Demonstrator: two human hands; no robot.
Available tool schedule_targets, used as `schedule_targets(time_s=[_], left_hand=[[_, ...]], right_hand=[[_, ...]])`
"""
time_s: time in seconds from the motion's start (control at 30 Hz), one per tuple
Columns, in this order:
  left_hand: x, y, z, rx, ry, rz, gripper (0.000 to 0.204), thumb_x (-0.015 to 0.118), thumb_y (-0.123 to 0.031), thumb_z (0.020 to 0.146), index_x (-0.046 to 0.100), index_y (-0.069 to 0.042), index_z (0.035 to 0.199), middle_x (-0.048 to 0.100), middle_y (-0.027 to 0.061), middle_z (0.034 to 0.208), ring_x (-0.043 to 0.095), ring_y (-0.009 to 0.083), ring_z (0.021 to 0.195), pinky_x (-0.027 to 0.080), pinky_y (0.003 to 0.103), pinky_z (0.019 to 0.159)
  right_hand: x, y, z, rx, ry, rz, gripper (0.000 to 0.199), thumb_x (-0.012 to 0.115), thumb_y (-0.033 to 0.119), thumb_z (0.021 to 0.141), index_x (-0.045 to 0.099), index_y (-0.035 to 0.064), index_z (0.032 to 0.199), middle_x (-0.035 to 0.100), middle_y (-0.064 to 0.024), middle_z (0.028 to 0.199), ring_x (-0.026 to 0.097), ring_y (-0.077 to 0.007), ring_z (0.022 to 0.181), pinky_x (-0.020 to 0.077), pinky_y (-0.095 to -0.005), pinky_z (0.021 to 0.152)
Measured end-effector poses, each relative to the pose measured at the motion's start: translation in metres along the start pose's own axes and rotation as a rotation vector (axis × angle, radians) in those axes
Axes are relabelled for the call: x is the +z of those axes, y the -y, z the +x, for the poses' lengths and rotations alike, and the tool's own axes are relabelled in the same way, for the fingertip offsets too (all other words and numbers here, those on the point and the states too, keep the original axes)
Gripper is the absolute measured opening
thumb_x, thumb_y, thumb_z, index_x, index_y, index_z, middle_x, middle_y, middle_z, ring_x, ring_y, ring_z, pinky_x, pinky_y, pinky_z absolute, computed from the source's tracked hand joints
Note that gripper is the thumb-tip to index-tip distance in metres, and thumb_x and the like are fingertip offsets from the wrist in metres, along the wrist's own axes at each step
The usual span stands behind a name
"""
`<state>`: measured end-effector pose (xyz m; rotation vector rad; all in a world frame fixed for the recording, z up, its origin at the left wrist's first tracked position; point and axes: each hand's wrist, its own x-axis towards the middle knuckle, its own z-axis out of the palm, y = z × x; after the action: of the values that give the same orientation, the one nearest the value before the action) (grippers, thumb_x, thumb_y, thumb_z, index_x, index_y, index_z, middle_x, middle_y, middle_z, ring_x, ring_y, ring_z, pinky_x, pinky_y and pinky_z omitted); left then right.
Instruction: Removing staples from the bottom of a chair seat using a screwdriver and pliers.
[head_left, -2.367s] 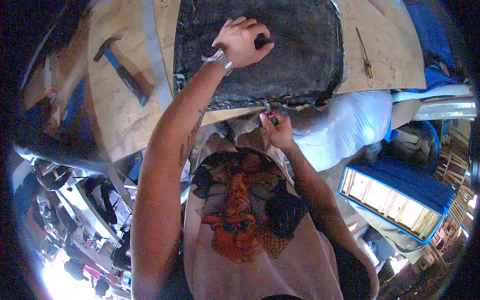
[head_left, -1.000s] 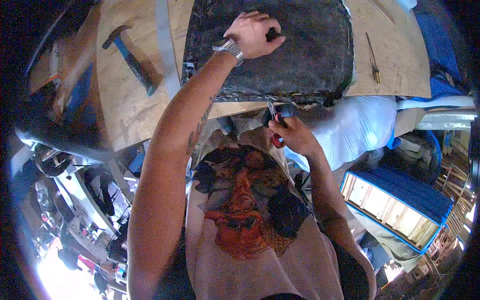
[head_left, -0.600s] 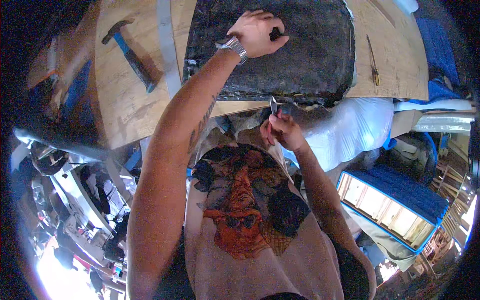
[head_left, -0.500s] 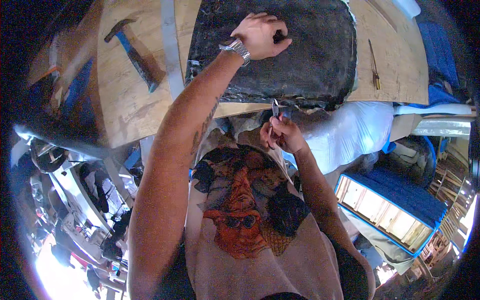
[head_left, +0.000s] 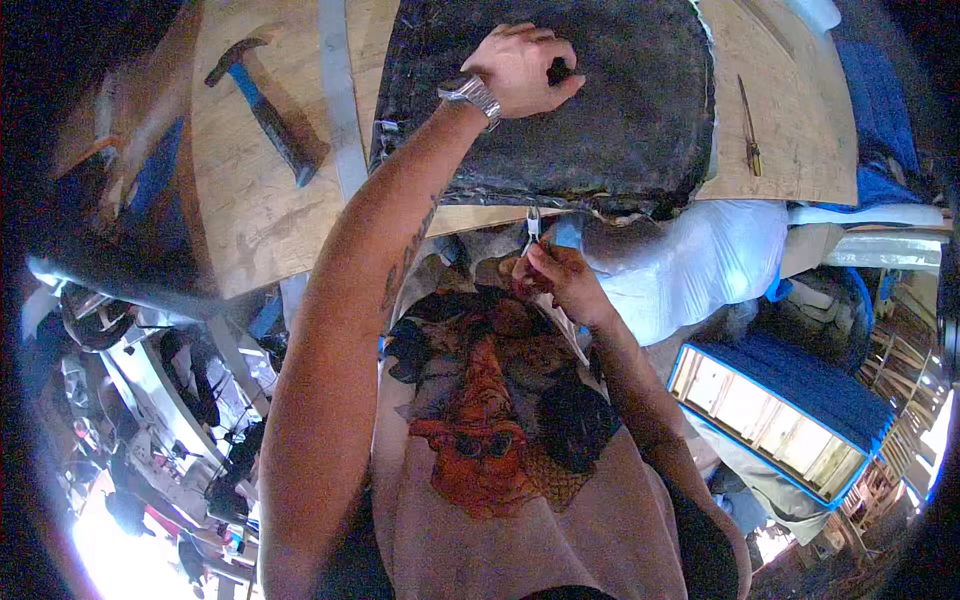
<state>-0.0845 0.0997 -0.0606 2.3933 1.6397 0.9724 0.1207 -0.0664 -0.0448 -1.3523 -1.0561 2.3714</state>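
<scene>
My left hand (head_left: 525, 72), with a metal-banded watch at the wrist, rests on a black fabric-covered panel (head_left: 610, 120). Its fingers are bent and the thumb stands apart, leaving a gap through which the dark cover shows; I see nothing held. Lower down, just off the panel's near edge, my right hand (head_left: 562, 277) is closed around the handles of small pliers (head_left: 533, 228). Their bright jaws point up toward the ragged, frayed hem of the black cover. The lower fingers of that hand are partly hidden.
On the wooden board (head_left: 265, 215) a hammer (head_left: 265, 115) with a blue-and-black handle lies left of the panel. A thin pointed tool (head_left: 749, 130) lies at right. Clear plastic wrapping (head_left: 690, 265) hangs below the board; a blue-edged wooden frame (head_left: 775, 420) stands lower right.
My right hand has shifted slightly left and down with the pliers, whose jaws now catch the light. The left hand stays in the same spot on the panel.
</scene>
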Motion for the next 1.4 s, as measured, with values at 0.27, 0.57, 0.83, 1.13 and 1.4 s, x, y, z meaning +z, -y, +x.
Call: schedule_targets(time_s=[0.27,0.57,0.83,1.13,1.4], left_hand=[[-0.004,-0.004,0.002,-0.033,0.013,0.005,0.025,0.064,-0.04,0.076,0.066,-0.017,0.085,0.063,0.0069,0.083,0.061,0.0243,0.088,0.047,0.04,0.083],[-0.002,-0.004,0.001,-0.025,0.032,-0.012,0.026,0.065,-0.041,0.075,0.066,-0.017,0.086,0.064,0.0061,0.085,0.061,0.0243,0.089,0.047,0.039,0.083],[0.0,-0.003,0.001,-0.025,0.009,0.0,0.027,0.064,-0.042,0.076,0.065,-0.017,0.086,0.063,0.0064,0.084,0.061,0.0249,0.089,0.046,0.04,0.083],[0.003,0.003,0.001,0.028,-0.011,-0.014,0.026,0.063,-0.04,0.079,0.063,-0.016,0.088,0.059,0.0051,0.076,0.06,0.0241,0.077,0.047,0.04,0.075],[-0.021,-0.054,-0.053,0.137,0.124,-0.018,0.027,0.066,-0.04,0.075,0.066,-0.019,0.093,0.058,0.0015,0.091,0.053,0.0261,0.092,0.043,0.044,0.077]], right_hand=[[-0.026,-0.02,0.02,0.064,0.414,0.571,0.055,0.036,0.048,0.094,0.062,0.0065,0.07,0.063,-0.0255,0.092,0.063,-0.035,0.073,0.0494,-0.0425,0.066],[0.007,-0.023,0.022,0.072,0.264,0.805,0.049,0.041,0.047,0.093,0.053,0.0089,0.064,0.055,-0.0148,0.07,0.054,-0.0287,0.064,0.0457,-0.0403,0.063],[0.006,-0.031,0.041,-0.57,-0.497,-0.724,0.027,0.064,0.025,0.086,0.056,0.0019,0.074,0.059,-0.0085,0.066,0.057,-0.0192,0.053,0.0433,-0.033,0.05],[-0.002,-0.01,0.017,-0.367,-0.375,-0.846,0.026,0.065,0.027,0.084,0.062,0.001,0.087,0.064,-0.015,0.074,0.062,-0.0265,0.064,0.0492,-0.036,0.063],[-0.066,-0.025,-0.04,-0.191,-0.259,-0.589,0.032,0.05,0.029,0.095,0.06,-0.001,0.088,0.057,-0.0054,0.069,0.051,-0.0137,0.064,0.0427,-0.0298,0.062]])
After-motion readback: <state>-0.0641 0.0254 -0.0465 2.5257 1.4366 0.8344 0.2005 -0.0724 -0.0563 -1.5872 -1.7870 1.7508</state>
